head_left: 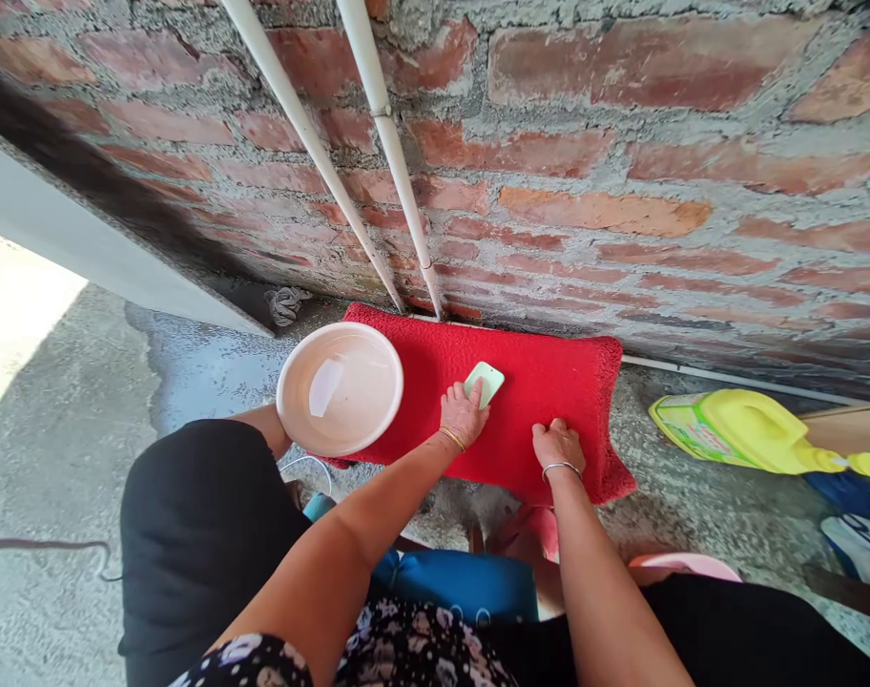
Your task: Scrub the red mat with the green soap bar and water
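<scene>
A thick red mat (435, 353) with a rough pile lies spread across a low surface by the wall. My left hand (464, 416) is closed over the near end of a light green scrub brush (486, 384), which rests on the mat. Its flat back has rounded corners and a small hole; the underside is hidden. Farther right, my right hand (558, 447) presses on the mat with curled fingers, holding it near its right end. A pale pink basin (396, 382) with clear water stands on the mat's left end.
Behind the mat rises a brick wall (556, 153) with two white pipes (388, 134). On the concrete floor (206, 372), a yellow jug (735, 429) lies to the right. A grey rag (286, 304) sits behind the basin. A pink rim (699, 565) shows near my right knee.
</scene>
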The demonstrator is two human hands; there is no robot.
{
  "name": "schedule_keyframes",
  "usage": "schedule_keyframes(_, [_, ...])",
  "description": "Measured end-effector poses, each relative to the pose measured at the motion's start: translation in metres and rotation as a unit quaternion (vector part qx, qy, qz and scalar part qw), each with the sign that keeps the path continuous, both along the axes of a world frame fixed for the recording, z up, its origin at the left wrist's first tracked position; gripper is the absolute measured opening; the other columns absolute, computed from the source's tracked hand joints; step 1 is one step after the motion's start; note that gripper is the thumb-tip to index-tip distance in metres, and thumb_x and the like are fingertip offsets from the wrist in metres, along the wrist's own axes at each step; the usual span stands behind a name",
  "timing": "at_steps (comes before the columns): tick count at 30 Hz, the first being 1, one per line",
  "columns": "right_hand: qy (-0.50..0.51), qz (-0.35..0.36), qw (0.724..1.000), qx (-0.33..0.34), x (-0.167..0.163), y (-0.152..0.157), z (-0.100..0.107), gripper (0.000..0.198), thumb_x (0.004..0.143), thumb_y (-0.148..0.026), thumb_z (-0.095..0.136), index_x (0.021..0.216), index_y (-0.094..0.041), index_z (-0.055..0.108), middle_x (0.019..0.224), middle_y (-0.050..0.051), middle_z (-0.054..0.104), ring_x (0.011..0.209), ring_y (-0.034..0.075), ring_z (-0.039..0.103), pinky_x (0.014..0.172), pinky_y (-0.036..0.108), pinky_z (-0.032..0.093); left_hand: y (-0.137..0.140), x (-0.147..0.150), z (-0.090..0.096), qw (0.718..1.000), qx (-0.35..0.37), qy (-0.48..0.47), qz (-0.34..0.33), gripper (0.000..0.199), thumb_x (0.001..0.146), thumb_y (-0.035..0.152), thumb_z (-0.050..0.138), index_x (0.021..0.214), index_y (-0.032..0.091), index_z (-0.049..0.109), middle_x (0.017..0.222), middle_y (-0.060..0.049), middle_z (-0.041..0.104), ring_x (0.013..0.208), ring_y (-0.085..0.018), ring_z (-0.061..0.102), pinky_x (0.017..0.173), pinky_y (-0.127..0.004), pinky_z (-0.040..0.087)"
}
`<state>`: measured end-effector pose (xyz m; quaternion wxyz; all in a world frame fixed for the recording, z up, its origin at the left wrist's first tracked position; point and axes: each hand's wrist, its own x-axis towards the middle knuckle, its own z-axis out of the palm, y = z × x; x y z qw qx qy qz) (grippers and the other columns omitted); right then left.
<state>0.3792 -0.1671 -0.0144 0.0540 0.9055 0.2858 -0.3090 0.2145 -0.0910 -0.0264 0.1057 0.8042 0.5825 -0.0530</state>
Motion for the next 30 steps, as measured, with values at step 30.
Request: schedule_keyframes(30, [-0.002,0.004,1.0,-0.007,-0.001,0.002,0.004,0.047,0.086,-0.038,0.031,0.118,-0.012,0.053,0.11,0.019,0.054,0.099,0.03,0.058,0.078,0.041,0.046,0.032,0.015,0.002,0.999,0.0,-0.019,-0.029,0.063,0.084,0.053,0.045,0.141,0.03,0.033,0.123,-0.014,0.046,0.105,-0.027,0.047,0.086,-0.04,0.039])
